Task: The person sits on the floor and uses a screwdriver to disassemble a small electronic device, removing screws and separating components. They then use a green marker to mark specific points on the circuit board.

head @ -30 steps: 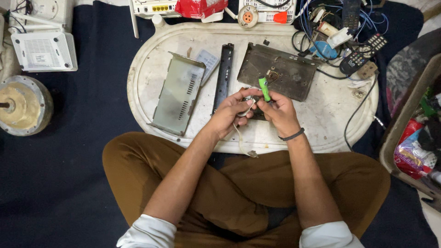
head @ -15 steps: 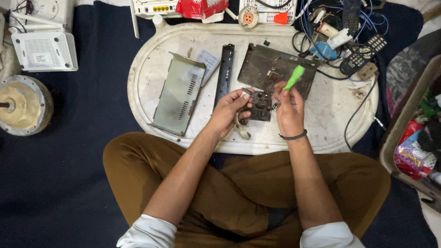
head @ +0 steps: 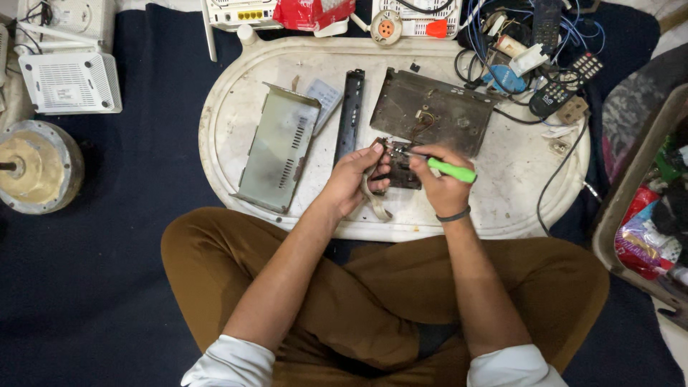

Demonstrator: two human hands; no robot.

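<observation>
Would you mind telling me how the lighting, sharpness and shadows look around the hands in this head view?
Head view: even, soft indoor light with no strong glare on the white oval tray; only faint shadows under the left hand and right hand; the green-handled screwdriver and small circuit board are fairly sharp; the corners look darker and slightly stretched.

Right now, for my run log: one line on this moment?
left hand: holds board | right hand: green screwdriver, tip on board | tray: metal cover
</observation>
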